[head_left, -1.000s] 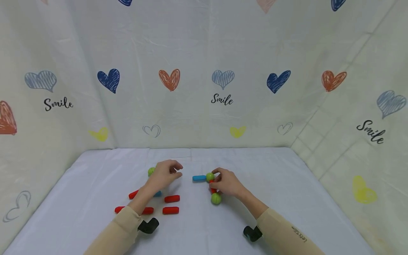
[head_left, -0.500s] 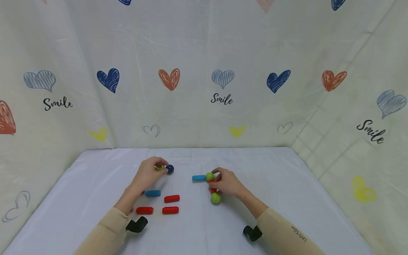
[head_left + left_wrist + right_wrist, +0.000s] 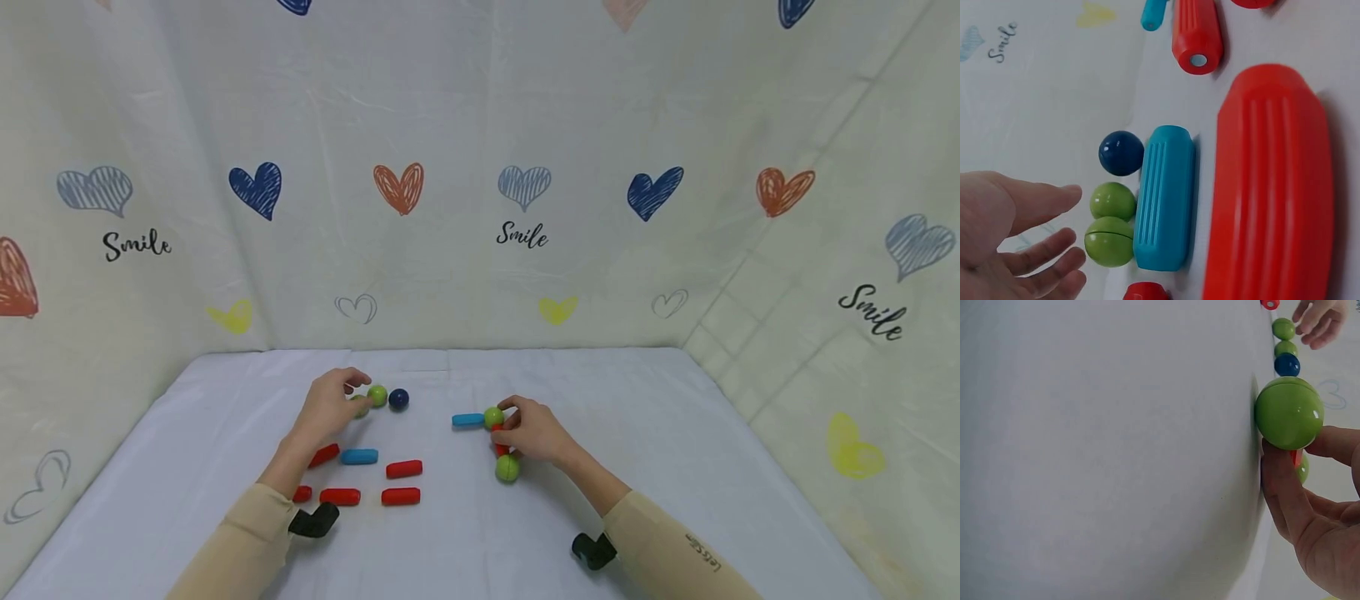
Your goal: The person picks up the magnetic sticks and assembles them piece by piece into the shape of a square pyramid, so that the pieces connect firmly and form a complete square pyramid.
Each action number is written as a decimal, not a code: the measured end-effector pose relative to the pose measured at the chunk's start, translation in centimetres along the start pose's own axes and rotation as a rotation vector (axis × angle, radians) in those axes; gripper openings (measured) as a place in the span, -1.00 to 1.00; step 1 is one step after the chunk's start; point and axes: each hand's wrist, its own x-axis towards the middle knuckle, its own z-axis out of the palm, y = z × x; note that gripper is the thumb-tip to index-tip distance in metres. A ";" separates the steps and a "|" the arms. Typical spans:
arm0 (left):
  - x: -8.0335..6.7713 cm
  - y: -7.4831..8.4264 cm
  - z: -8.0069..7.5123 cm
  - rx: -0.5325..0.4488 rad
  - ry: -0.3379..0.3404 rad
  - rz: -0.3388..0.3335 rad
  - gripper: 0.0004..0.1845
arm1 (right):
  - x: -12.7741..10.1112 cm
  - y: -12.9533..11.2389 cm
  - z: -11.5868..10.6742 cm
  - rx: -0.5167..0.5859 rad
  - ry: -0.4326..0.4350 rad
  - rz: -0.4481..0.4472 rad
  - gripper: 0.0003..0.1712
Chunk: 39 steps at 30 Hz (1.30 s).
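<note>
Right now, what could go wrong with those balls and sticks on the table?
The loose green balls and dark blue ball lie free by the left hand; a nudge might roll them away. The right hand pinches a red stick between two green balls; pressing sideways could break the joined piece apart.

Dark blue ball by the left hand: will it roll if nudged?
Likely yes: the dark blue ball is a smooth sphere lying free on the flat white cloth. Its glossy surface may slip in a pinch. It looks small, so probably light.
</note>
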 end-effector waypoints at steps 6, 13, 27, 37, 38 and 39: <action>0.2 -0.7 0.2 0.012 -0.047 -0.065 -0.59 | 0.0 0.0 0.1 0.007 -0.002 0.004 -0.45; 0.2 -1.3 0.3 0.000 -0.066 -0.094 -0.60 | 0.0 0.0 0.2 0.011 -0.001 0.005 -0.45; 0.0 -1.8 0.0 -0.031 -0.073 -0.107 -0.64 | 0.1 0.0 0.2 0.013 -0.006 0.011 -0.46; -0.6 -1.5 -0.3 -0.051 -0.069 -0.093 -0.64 | 0.0 -0.1 0.1 0.017 -0.004 0.008 -0.45; -0.7 -1.4 -0.2 -0.052 -0.070 -0.091 -0.64 | 0.0 -0.1 0.1 0.018 -0.005 0.008 -0.45; -0.7 -1.3 -0.2 -0.054 -0.072 -0.090 -0.64 | 0.0 0.0 0.1 0.019 -0.005 0.007 -0.45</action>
